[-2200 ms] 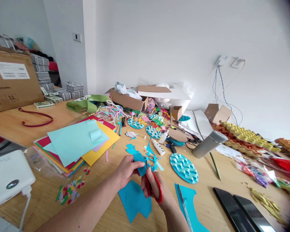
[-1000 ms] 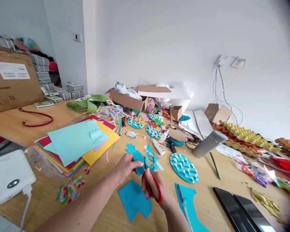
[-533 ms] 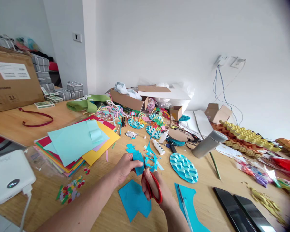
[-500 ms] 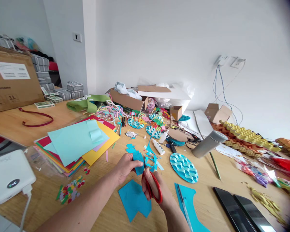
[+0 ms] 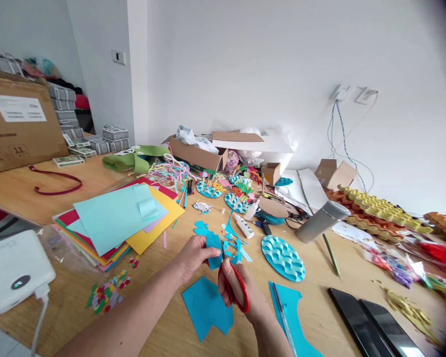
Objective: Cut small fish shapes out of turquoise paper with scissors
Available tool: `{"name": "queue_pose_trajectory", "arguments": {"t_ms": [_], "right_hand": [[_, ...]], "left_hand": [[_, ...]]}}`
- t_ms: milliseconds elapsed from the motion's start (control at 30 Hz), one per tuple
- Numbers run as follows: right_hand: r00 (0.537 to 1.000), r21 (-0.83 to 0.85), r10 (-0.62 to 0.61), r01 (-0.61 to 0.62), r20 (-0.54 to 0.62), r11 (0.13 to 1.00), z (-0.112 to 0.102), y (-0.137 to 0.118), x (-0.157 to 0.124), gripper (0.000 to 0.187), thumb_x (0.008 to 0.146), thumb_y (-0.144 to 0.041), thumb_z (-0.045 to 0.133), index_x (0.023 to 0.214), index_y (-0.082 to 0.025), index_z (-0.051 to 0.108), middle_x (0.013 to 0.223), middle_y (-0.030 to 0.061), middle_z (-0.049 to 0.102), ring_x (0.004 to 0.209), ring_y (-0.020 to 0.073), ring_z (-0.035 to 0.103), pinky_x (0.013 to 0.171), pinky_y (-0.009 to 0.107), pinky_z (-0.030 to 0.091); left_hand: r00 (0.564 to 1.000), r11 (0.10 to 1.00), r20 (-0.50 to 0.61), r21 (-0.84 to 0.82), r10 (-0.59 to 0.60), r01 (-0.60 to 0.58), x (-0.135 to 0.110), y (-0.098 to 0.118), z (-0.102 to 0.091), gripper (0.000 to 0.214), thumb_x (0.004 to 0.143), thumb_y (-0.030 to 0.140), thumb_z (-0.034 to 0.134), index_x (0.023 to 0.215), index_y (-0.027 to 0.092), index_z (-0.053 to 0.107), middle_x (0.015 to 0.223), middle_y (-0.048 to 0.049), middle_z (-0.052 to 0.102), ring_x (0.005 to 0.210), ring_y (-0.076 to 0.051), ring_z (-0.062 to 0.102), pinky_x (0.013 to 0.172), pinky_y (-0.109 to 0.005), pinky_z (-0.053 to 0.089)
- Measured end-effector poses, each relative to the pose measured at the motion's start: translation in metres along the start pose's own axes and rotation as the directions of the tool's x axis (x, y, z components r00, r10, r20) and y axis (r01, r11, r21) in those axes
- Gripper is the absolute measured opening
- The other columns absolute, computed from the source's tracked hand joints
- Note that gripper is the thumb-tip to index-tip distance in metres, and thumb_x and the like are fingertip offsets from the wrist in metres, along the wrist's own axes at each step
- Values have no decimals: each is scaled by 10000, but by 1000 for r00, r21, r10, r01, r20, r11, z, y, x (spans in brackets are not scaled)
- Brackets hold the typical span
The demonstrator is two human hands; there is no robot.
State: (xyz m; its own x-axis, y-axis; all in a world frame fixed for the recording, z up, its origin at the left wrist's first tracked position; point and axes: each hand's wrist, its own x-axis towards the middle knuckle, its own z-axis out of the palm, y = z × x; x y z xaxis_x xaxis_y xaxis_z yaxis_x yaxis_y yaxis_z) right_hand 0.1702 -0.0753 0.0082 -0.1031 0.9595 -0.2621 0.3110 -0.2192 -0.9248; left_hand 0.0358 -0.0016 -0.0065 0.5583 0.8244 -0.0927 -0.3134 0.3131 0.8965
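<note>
Pinched in my left hand [image 5: 195, 255] is a small piece of blue paper [image 5: 213, 243]. My right hand [image 5: 241, 292] is closed round the red handles of a pair of scissors [image 5: 247, 297], whose blades point away from me at the paper's right edge. Whether the blades are apart is hard to make out. Below the hands lies a larger blue paper sheet [image 5: 204, 307] with a notch cut out of its near edge. Blue paper scraps [image 5: 238, 248] are scattered just beyond the scissors, and small cut blue shapes [image 5: 200, 227] lie past my left hand.
Coloured paper sheets [image 5: 111, 218] are stacked at left, near a white power bank [image 5: 17, 272]. To the right are a wavy-patterned blue oval [image 5: 282, 258], a pen [image 5: 282, 317] on blue paper, a grey tumbler [image 5: 321, 221] and two phones [image 5: 357, 317]. A glue bottle [image 5: 244, 226] lies ahead.
The blue paper piece has shifted very slightly to the right in my left hand. Otherwise both hands and the scissors stay almost in place.
</note>
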Motion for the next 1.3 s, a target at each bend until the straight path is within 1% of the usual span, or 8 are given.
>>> {"name": "queue_pose_trajectory", "arguments": {"t_ms": [133, 333, 533, 833, 1000, 1300], "right_hand": [[1000, -11, -16, 16, -10, 1000, 0, -1, -1, 718, 789, -804, 316, 482, -180, 497, 362, 5, 456, 335, 85, 390, 375, 217, 296], [1000, -6, -14, 14, -4, 1000, 0, 3, 1, 722, 782, -807, 329, 472, -177, 496, 349, 5, 451, 315, 80, 376, 363, 218, 280], [1000, 0, -9, 9, -11, 1000, 0, 6, 2, 730, 779, -816, 314, 483, -175, 501, 354, 8, 462, 315, 80, 382, 370, 220, 281], [999, -22, 39, -39, -20, 999, 1, -2, 2, 767, 690, -891, 291, 487, -179, 492, 369, 13, 462, 344, 85, 391, 380, 218, 289], [999, -29, 34, -35, -28, 999, 1, -3, 0, 750, 709, -873, 307, 472, -182, 478, 366, 10, 457, 344, 80, 382, 382, 215, 292], [1000, -4, 13, -13, -28, 1000, 1, 4, 5, 743, 755, -839, 309, 475, -178, 498, 352, 9, 458, 321, 81, 392, 363, 215, 290]], "left_hand": [[1000, 1000, 7, 3, -2, 2, 1, -1, -2, 228, 599, 296, 729, 568, 139, 566, 554, 22, 538, 547, -98, 463, 582, -236, 376], [1000, 1000, -15, 4, -11, 11, 0, -1, -1, 246, 582, 301, 735, 560, 142, 549, 550, 21, 531, 541, -99, 458, 581, -241, 376], [997, 1000, -80, 1, -21, 21, 0, -2, 1, 257, 588, 322, 738, 588, 144, 553, 548, 25, 527, 515, -87, 433, 546, -231, 346], [999, 1000, -43, 25, 5, -4, 2, -4, 0, 251, 604, 310, 718, 587, 142, 532, 539, 32, 500, 508, -80, 412, 526, -222, 321], [999, 1000, -41, 28, 5, -4, 2, -4, -1, 243, 604, 309, 715, 597, 138, 542, 550, 28, 511, 517, -82, 419, 536, -225, 329], [998, 1000, -56, 19, -3, 4, 0, -3, 1, 249, 593, 304, 720, 581, 144, 530, 529, 39, 494, 504, -77, 410, 522, -222, 319]]}}
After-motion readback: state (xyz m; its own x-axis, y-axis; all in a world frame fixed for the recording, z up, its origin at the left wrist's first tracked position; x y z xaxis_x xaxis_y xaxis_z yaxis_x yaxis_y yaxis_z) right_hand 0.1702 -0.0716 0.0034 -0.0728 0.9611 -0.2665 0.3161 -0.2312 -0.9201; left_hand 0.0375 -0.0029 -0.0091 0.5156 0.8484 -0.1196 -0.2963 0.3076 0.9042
